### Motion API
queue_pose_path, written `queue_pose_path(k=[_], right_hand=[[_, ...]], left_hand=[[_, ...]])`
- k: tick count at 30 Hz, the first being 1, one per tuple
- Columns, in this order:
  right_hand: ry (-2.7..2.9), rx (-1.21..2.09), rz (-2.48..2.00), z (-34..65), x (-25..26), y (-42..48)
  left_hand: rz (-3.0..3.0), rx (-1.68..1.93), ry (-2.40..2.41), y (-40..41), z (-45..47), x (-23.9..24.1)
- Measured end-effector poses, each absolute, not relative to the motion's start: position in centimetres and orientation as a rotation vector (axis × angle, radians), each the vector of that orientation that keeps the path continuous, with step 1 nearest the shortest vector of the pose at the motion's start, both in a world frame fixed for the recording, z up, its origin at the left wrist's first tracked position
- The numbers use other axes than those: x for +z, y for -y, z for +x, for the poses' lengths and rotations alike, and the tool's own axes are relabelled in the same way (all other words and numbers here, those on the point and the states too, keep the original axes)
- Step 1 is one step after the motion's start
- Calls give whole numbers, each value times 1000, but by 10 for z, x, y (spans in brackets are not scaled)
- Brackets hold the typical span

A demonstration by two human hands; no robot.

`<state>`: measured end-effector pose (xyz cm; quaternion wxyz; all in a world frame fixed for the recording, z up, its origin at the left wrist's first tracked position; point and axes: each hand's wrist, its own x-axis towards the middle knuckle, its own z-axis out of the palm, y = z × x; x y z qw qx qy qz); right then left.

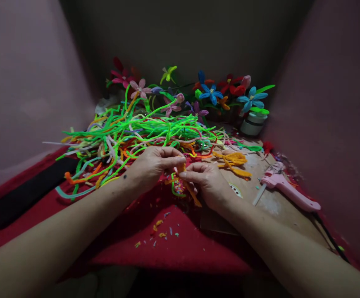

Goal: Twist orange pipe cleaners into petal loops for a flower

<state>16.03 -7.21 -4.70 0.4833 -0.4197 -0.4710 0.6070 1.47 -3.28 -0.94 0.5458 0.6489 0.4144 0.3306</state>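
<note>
Between my two hands is an orange pipe cleaner [193, 194], its loose ends hanging down below my fingers. My left hand [155, 162] pinches its upper part between thumb and fingers. Close beside it, my right hand [209, 181] grips the same piece a little lower, thumb and forefinger pressed together. Under the fingertips lies a small heap of colourful bits [177, 186], partly covered by the hands. More orange pipe cleaners, bent into loops [232, 161], rest on the board just beyond my right hand.
A tangled pile of mostly green pipe cleaners [155, 128] spreads behind my hands. Finished pipe-cleaner flowers [210, 94] stand along the back, near a white jar [253, 124]. A pink glue gun [287, 190] lies on the brown board [279, 219]. Scraps dot the red cloth [130, 244].
</note>
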Motion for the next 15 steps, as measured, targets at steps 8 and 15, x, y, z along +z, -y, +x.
queue_pose_path(k=[8,15], right_hand=[[1152,1512,-1030,158,-48,74],[1134,1497,-979,158,-50,73]], left_hand=[[2155,816,-1173,35,16,-15],[1996,792,-1125,35,17,-13]])
